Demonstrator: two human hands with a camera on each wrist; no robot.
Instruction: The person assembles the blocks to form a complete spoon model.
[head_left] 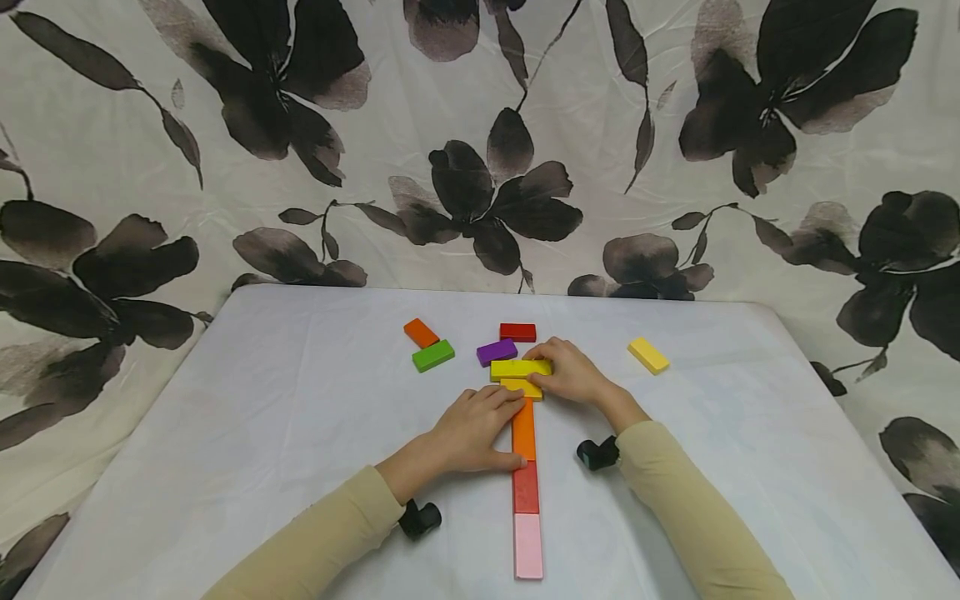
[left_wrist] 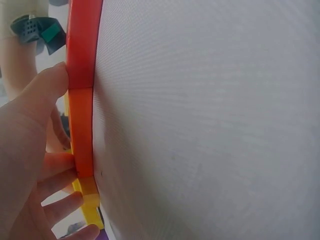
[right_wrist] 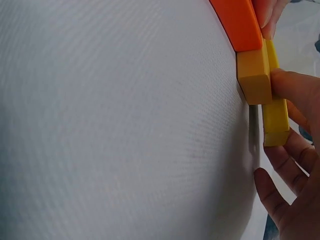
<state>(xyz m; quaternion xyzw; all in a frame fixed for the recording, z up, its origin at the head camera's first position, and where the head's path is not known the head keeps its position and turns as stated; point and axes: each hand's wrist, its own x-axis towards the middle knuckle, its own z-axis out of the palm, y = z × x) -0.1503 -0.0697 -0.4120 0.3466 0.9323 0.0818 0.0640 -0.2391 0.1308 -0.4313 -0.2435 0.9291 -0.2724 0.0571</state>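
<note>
A straight row of blocks runs away from the front: a pink block (head_left: 528, 546), a red block (head_left: 527, 487) and an orange block (head_left: 523, 435). Across its far end lies a short yellow block (right_wrist: 253, 77), with a longer yellow block (head_left: 512, 371) just beyond it. My right hand (head_left: 573, 375) pinches the right end of the longer yellow block between thumb and fingers. My left hand (head_left: 472, 427) rests against the row's left side. Its thumb touches near the red and orange joint, while its extended fingers lie by the orange and short yellow blocks.
Beyond the hands are a purple block (head_left: 497, 352) and a dark red block (head_left: 517, 332). An orange block (head_left: 422, 332) and a green block (head_left: 433, 356) lie to the left, a yellow block (head_left: 648, 356) to the right. Flowered cloth (head_left: 480, 100) hangs behind the white table (head_left: 300, 375).
</note>
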